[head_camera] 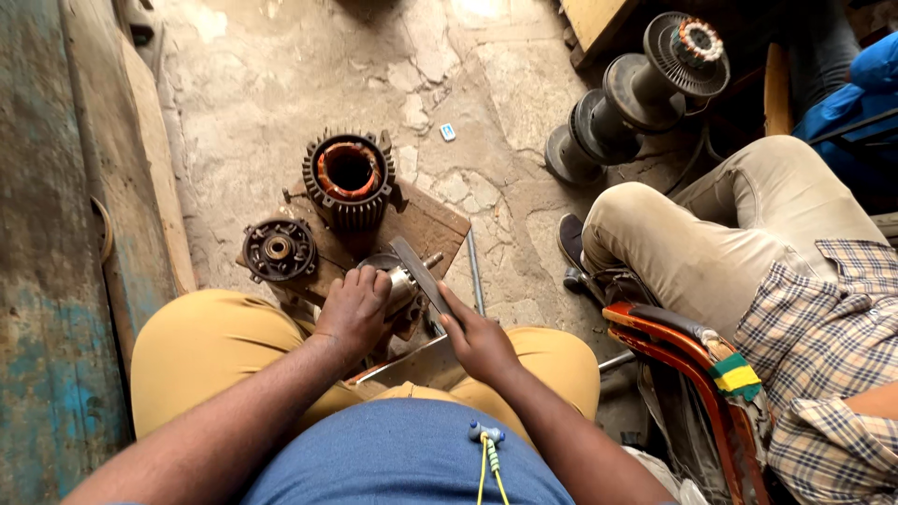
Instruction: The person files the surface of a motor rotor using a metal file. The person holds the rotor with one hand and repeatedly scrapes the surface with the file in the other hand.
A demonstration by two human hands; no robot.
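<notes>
My left hand (354, 309) is closed around a shiny metal motor part (404, 285) held over a wooden board (432, 227) between my knees. In my right hand (479, 339) is a flat grey metal file (421, 271), its far end laid across the part. A finned motor housing with copper windings (348, 178) stands upright on the board just beyond my hands. To its left a round dark end cover (279, 250) lies flat. A grey metal sheet (421, 363) rests under my right hand.
Another person sits at the right in beige trousers (711, 234) and a checked shirt, on a red-framed chair (673, 341). A large rotor with shaft (636, 93) lies at the upper right. A metal rod (474, 271) lies on cracked concrete. A blue-painted wooden plank (56, 234) runs along the left.
</notes>
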